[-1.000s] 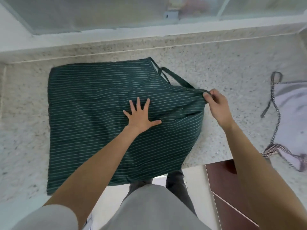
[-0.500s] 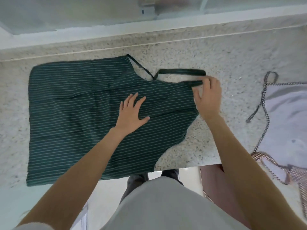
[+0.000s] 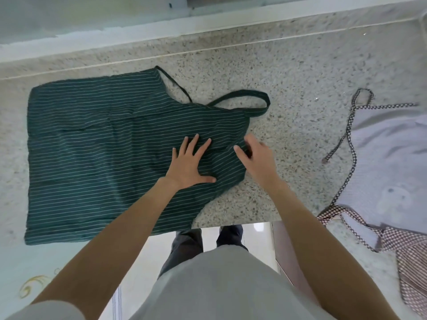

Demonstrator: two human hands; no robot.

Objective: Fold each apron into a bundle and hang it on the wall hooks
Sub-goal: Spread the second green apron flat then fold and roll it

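Green apron [image 3: 92, 146] lies spread flat on the counter [image 3: 300, 77], folding barely begun.

Left of the fingers, the apron's wide skirt lies smooth and single-layered, its near edge hanging just over the counter's front. The left hand [image 3: 190, 163] presses flat on the bib, fingers spread wide and holding nothing. Just beside it, the right hand [image 3: 256, 158] rests at the bib's edge, fingers loosely curled on the cloth; motion blur hides whether they pinch it. Beyond the fingertips the neck strap [image 3: 245, 100] lies in a loop on the stone. Well to the right of both hands a second apron [image 3: 388, 162], pale with checked trim, waits unfolded. I judge the task near its start: no bundle made, nothing hung, no hooks in view.
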